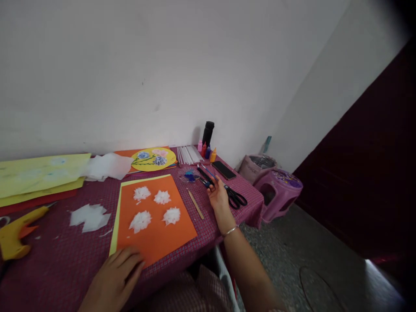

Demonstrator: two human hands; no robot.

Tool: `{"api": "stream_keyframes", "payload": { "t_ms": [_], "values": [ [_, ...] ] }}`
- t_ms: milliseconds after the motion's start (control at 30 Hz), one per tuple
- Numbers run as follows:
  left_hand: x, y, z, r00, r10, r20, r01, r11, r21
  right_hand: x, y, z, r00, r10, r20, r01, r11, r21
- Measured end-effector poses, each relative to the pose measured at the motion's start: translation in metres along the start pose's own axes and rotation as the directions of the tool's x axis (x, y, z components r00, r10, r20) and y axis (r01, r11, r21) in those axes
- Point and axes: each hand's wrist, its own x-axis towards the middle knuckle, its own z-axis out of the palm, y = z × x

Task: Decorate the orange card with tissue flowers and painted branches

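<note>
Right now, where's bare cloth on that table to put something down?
Free: the strip between the white paper scrap and the near table edge, right of the glue gun. Narrower: between the orange sheet and the wooden stick. Crowded: the far right corner by the right hand, with scissors, phone and paint bottles.

The surface (71, 260), draped in a maroon checked cloth, carries an orange card sheet (156, 234) near the middle, a yellow glue gun (16, 234) at left, black-handled scissors (235, 197) and a black phone (223, 170) at right, and small coloured paint bottles (206, 151) far against the wall.
</note>
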Motion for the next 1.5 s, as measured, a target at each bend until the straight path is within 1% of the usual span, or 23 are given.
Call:
{"api": "stream_keyframes", "payload": {
  "t_ms": [100, 200, 400, 700, 800, 900, 1100, 1233, 1367, 1433, 1500],
  "values": [
    [-0.001, -0.001, 0.001, 1.000, 0.012, 0.003, -0.012, 1.000, 0.003, 0.000, 0.001, 0.001, 0.999, 0.022, 0.037, -0.021, 1.000, -0.017],
    [-0.002, -0.002, 0.001, 1.000, 0.023, -0.004, -0.023, 1.000, 0.010, -0.001, 0.000, 0.001, 0.999, 0.030, 0.044, -0.029, 0.999, -0.025],
    [-0.004, -0.004, 0.001, 1.000, 0.016, 0.015, -0.016, 1.000, 0.023, -0.002, -0.002, 0.001, 0.998, -0.007, 0.060, 0.008, 1.000, -0.015],
    [-0.003, -0.006, 0.003, 0.999, 0.039, -0.011, -0.039, 0.999, 0.018, -0.004, -0.002, 0.003, 0.998, 0.034, 0.060, -0.032, 0.998, -0.047],
    [-0.003, -0.006, 0.003, 0.999, 0.041, 0.009, -0.041, 0.999, 0.028, -0.004, -0.002, 0.003, 0.998, 0.026, 0.059, -0.023, 0.998, -0.054],
    [-0.004, -0.004, 0.002, 0.999, 0.018, 0.037, -0.020, 0.999, 0.044, -0.005, -0.003, 0.003, 0.999, 0.028, 0.047, -0.026, 0.998, -0.056],
    [-0.003, -0.002, 0.000, 1.000, 0.014, 0.014, -0.014, 0.998, 0.056, -0.008, -0.004, 0.005, 0.998, 0.039, 0.054, -0.036, 0.997, -0.062],
    [-0.002, 0.000, -0.002, 0.999, 0.028, 0.024, -0.030, 0.998, 0.061, -0.007, -0.005, 0.005, 0.997, 0.051, 0.064, -0.047, 0.997, -0.065],
    [0.000, 0.000, -0.002, 0.999, 0.010, 0.037, -0.013, 0.997, 0.082, -0.009, -0.006, 0.004, 0.996, 0.042, 0.079, -0.036, 0.996, -0.079],
    [0.000, -0.001, 0.000, 0.999, 0.019, 0.036, -0.022, 0.996, 0.091, -0.011, -0.005, 0.004, 0.997, 0.035, 0.075, -0.027, 0.995, -0.099],
    [-0.004, -0.004, 0.003, 0.999, 0.032, 0.037, -0.036, 0.994, 0.099, -0.011, -0.005, 0.007, 0.999, -0.013, 0.049, 0.020, 0.990, -0.139]
  ]
}}
